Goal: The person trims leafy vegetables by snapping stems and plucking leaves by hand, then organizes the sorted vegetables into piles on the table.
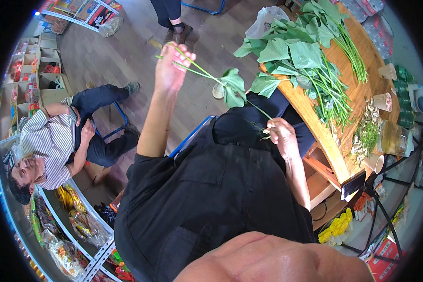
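My left hand (171, 68) is raised over the floor, palm partly showing, with its fingers closed on green leaf stalks (194, 67). A broad green leaf (234, 88) hangs between my two hands, its stalks running towards both. Near my lap, my right hand (283, 135) pinches the lower end of a thin stalk and some fine stringy strips (259, 128). On the wooden table (354, 102) to my right lies a large heap of leafy green stalks (305, 58). A neater bundle of bare stalks (352, 53) lies behind it, towards the far edge.
Peelings and scraps (366, 130) lie on the table near paper cups (382, 102) and a jar of yellowish liquid (394, 139). A phone (353, 185) is mounted at the table's corner. A seated person (56, 137) is at left, beside goods shelves (74, 218); another person's feet (178, 31) are ahead.
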### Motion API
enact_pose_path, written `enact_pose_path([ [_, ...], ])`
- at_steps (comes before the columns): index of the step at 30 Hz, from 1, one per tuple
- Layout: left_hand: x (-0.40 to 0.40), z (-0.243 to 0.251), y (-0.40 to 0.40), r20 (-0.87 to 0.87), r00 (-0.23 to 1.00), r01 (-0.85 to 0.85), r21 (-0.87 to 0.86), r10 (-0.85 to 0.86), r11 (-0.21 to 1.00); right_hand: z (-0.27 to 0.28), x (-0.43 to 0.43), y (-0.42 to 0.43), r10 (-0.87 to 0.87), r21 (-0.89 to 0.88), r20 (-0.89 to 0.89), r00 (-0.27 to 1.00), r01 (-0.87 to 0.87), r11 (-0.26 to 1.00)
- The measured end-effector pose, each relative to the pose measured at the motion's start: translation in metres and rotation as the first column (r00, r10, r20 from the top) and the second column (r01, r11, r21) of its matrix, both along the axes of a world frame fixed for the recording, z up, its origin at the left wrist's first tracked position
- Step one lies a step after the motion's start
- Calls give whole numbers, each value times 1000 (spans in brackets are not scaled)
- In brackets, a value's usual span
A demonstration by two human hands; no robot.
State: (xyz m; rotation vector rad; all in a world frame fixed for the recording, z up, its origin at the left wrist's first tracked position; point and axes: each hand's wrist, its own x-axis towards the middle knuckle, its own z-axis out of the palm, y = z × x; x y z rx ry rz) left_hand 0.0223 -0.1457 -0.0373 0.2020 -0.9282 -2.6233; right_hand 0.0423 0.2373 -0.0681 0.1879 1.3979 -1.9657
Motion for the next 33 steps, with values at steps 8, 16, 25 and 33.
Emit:
enact_pose_path([
  [8, 2, -5, -25, 51, 998, -39, 90, 35, 995, -3, 9, 58, -404, -217, 7, 915, 396, 892],
  [16, 0, 0, 27, 29, 981, 196, -96, -194, 976, 20, -6, 8, -240, -306, 92, 966, 257, 917],
  [25, 4, 10, 59, 105, 951, 307, -200, -291, 930, 46, -30, -71, 16, -292, -64, 998, -34, 956],
  [33, -9, 21, 75, 303, 918, 390, -560, -257, 731, 41, -44, -97, 305, -162, -204, 930, -339, 927],
])
